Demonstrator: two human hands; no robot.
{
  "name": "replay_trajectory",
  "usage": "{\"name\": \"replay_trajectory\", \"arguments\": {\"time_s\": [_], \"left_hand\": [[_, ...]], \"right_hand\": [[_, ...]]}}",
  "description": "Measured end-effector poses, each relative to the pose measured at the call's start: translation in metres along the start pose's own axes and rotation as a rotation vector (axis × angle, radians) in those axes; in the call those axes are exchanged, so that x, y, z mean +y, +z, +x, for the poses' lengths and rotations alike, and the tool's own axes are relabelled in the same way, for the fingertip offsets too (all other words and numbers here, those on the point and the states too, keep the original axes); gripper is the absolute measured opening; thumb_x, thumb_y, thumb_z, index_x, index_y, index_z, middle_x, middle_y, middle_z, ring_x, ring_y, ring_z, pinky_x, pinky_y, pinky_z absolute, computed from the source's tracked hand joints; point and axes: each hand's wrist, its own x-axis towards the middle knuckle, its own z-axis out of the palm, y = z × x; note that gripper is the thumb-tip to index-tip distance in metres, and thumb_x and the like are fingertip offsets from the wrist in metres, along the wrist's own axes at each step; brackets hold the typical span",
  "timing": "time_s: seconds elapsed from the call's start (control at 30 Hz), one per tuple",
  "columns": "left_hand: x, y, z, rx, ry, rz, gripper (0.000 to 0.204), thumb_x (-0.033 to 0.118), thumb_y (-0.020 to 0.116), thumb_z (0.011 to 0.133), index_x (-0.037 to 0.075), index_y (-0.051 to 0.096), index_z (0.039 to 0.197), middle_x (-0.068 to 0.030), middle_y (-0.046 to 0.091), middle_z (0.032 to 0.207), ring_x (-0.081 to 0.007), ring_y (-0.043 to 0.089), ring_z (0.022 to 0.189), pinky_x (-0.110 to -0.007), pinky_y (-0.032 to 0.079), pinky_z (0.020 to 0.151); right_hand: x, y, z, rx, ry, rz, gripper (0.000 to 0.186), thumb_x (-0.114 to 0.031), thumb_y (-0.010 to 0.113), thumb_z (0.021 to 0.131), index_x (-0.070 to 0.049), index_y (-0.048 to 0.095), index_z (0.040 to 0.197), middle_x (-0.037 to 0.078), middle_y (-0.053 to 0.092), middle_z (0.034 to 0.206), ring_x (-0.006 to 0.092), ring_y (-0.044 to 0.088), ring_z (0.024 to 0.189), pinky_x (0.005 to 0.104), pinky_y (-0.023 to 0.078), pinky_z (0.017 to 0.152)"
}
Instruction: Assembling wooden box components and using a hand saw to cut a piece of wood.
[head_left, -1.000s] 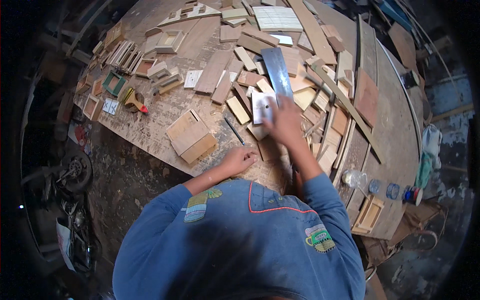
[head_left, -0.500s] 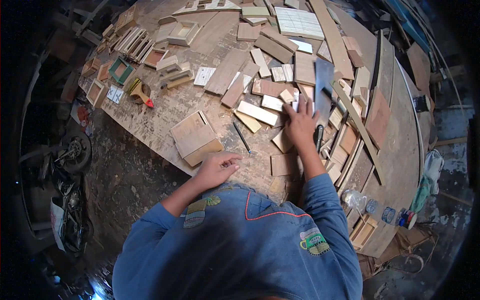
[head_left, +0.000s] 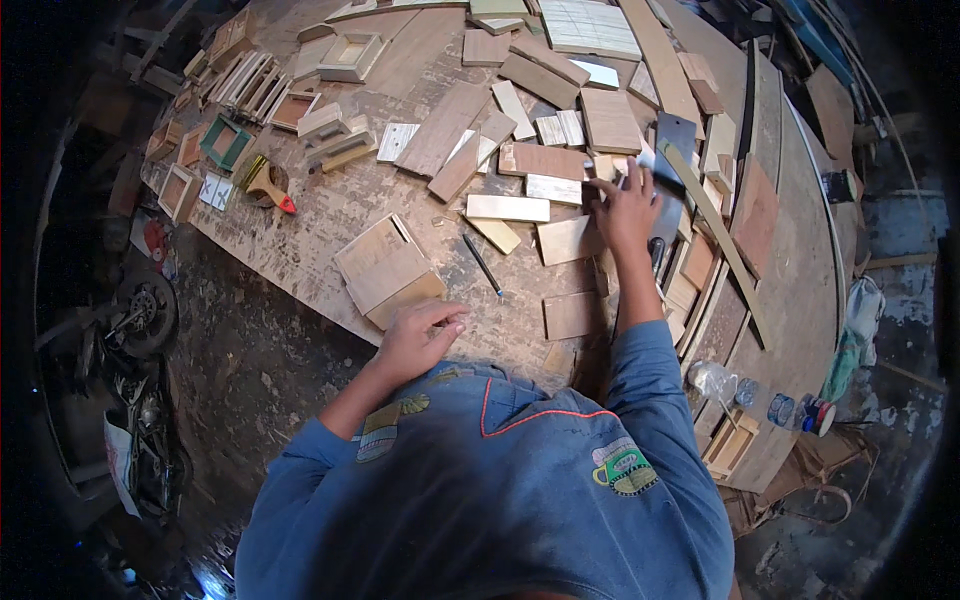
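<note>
My left hand [head_left: 420, 340] rests at the near table edge, fingers loosely bent and apart, with nothing in them, just below a plain plywood box [head_left: 385, 265] and a dark pencil [head_left: 482, 262]. My right hand [head_left: 625, 215] reaches forward into the loose cut wood pieces, fingers spread and bent over small blocks; their tips are hard to make out. Right beside it lies a dark metal saw blade [head_left: 676, 130] with a black handle [head_left: 657, 255], partly under my hand and a thin wooden strip [head_left: 710, 205]. A pale block [head_left: 507, 208] and a square board [head_left: 572, 315] lie nearby.
Small wooden boxes, one green [head_left: 225, 142], and a paintbrush [head_left: 268, 188] lie at the left of the worktable [head_left: 270, 240]. Long boards [head_left: 800, 230], a plastic bottle [head_left: 712, 382] and jars are at the right. A motorbike [head_left: 140, 320] stands on the floor at the left.
My right hand has moved from a pale square piece to smaller blocks farther right and forward. The saw blade and nearby pieces have shifted. My left hand sits slightly farther left and lower.
</note>
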Motion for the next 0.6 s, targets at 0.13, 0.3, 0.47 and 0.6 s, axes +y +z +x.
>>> {"name": "replay_trajectory", "arguments": {"time_s": [0.13, 0.3, 0.47, 0.6], "left_hand": [[0.001, -0.009, -0.005, 0.021, -0.004, -0.02, 0.022, 0.008, 0.063, 0.081, 0.003, 0.066, 0.101, -0.0156, 0.066, 0.088, -0.0262, 0.065, 0.079, -0.034, 0.05, 0.07], [-0.003, -0.01, -0.007, 0.212, 0.165, 0.049, 0.019, 0.002, 0.062, 0.079, 0.001, 0.067, 0.097, -0.0124, 0.066, 0.082, -0.0243, 0.063, 0.075, -0.033, 0.049, 0.072], [-0.012, -0.035, -0.002, 0.412, 0.246, 0.268, 0.023, 0.0, 0.062, 0.076, 0.004, 0.067, 0.098, -0.0135, 0.065, 0.087, -0.0289, 0.062, 0.082, -0.036, 0.049, 0.076], [-0.028, -0.064, 0.0, 0.628, 0.156, 0.431, 0.034, 0.0, 0.062, 0.075, 0.005, 0.063, 0.108, -0.0151, 0.061, 0.107, -0.031, 0.057, 0.102, -0.038, 0.044, 0.09]], "right_hand": [[0.018, 0.002, 0.016, 0.039, 0.003, -0.087, 0.034, -0.021, 0.07, 0.074, -0.033, 0.069, 0.106, 0.009, 0.036, 0.144, 0.035, 0.031, 0.133, 0.0627, 0.024, 0.103], [-0.015, 0.005, -0.008, 0.027, -0.233, -0.06, 0.058, -0.048, 0.069, 0.072, -0.02, 0.059, 0.122, 0.012, 0.036, 0.144, 0.0382, 0.03, 0.133, 0.0636, 0.025, 0.101], [-0.022, 0.002, -0.051, -0.164, -0.326, -0.038, 0.082, -0.046, 0.083, 0.054, -0.021, 0.053, 0.127, 0.009, 0.033, 0.146, 0.0327, 0.025, 0.137, 0.0624, 0.021, 0.105], [-0.02, -0.004, -0.057, -0.165, -0.258, -0.048, 0.084, -0.042, 0.083, 0.056, -0.02, 0.05, 0.13, 0.009, 0.033, 0.146, 0.033, 0.026, 0.136, 0.0627, 0.023, 0.103]]}}
